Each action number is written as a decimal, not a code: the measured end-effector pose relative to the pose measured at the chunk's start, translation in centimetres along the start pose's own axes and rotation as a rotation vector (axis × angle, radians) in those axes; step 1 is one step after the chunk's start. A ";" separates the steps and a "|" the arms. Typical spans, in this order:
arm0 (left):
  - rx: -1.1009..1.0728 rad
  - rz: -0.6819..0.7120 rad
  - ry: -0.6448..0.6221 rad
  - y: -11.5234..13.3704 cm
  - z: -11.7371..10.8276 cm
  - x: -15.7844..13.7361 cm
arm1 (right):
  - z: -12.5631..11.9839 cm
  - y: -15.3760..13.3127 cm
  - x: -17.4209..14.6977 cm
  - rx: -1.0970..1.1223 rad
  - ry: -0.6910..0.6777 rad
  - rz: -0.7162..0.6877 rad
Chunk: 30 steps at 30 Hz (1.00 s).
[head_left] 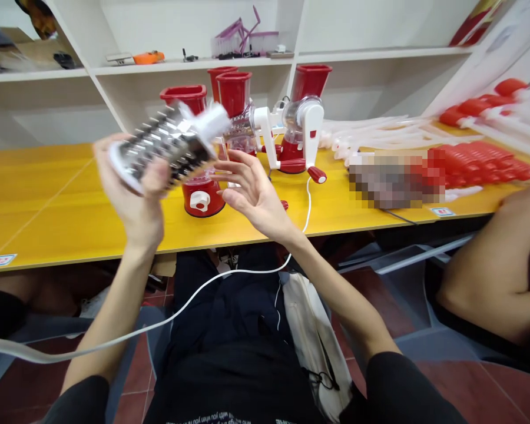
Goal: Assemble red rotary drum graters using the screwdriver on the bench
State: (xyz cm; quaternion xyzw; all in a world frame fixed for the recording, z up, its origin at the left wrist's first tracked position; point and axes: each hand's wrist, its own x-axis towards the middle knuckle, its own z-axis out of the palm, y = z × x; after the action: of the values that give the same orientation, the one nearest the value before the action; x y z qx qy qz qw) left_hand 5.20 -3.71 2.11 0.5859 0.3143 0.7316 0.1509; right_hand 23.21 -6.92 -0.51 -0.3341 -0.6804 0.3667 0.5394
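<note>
Printed white lettering, upside down to the camera, on the hem of the black fabric garment [229, 377] at the bottom edge, partly legible as "who brings out the best in you when you're with"; two small white stickers with red marks [0, 259] on the yellow table front edge, wording too small to read.

Grater drum [168, 144] motion-blurred (left hand [135, 194] covers base).
</note>
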 end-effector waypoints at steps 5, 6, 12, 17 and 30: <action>0.002 0.078 -0.428 0.7 1.1 -3.0 | 0.5 -0.3 -0.2 0.101 0.142 -0.032; 0.005 0.099 -0.466 0.5 0.9 -2.8 | 0.3 -0.2 0.0 0.105 0.186 -0.029; 0.008 0.185 -0.047 -5.1 -1.3 1.2 | -2.0 0.3 1.4 0.119 0.453 0.058; 0.000 -0.121 -0.306 -11.2 -1.4 1.8 | -2.8 1.2 2.0 0.173 0.501 0.087; 0.210 -0.179 -0.444 -11.7 -1.0 0.2 | -2.7 2.2 2.1 0.087 0.452 0.070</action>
State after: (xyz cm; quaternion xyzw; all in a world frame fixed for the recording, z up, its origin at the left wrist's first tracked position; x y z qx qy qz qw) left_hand 2.45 4.93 -5.30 0.7144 0.3982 0.5323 0.2185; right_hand 25.59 -3.65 -0.93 -0.4074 -0.5139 0.3300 0.6790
